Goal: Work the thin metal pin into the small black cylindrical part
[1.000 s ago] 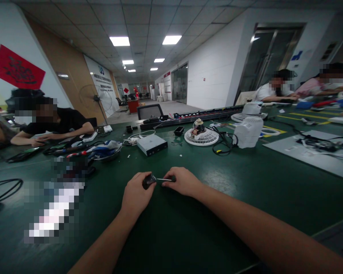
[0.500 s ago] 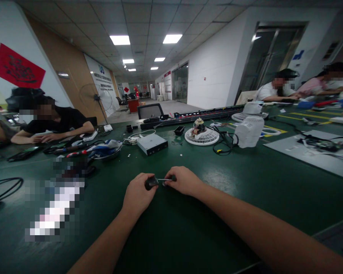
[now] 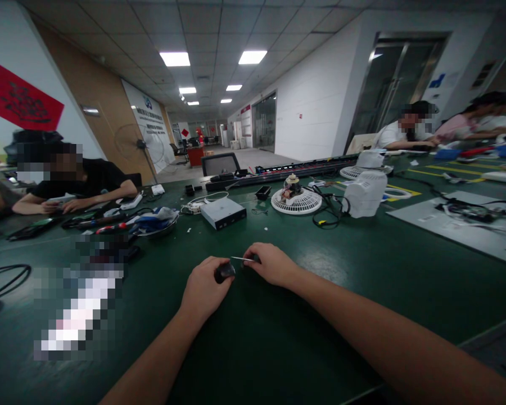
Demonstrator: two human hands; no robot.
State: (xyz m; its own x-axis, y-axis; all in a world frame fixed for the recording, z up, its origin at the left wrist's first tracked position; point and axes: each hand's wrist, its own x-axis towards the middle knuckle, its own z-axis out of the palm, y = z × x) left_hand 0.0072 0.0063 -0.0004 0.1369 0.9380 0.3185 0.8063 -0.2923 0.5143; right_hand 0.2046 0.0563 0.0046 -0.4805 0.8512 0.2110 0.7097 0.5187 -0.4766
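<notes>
My left hand [image 3: 204, 289] is curled around the black handle of a small screwdriver [image 3: 225, 272], low over the green table [image 3: 278, 332]. Its thin metal shaft runs right to my right hand [image 3: 270, 263], whose fingers pinch the shaft's tip together with a small dark part that I cannot make out. Both hands rest close together near the middle of the table.
Beyond the hands lie a grey drive box [image 3: 223, 212], a white fan grille with a motor [image 3: 296, 201], a white fan housing [image 3: 366, 193], cables and a bowl of parts [image 3: 156, 220]. Other people work at the far left and far right.
My hands have shifted slightly; the shaft's tip has tilted up a little. The camera has moved a touch. Grips unchanged.
</notes>
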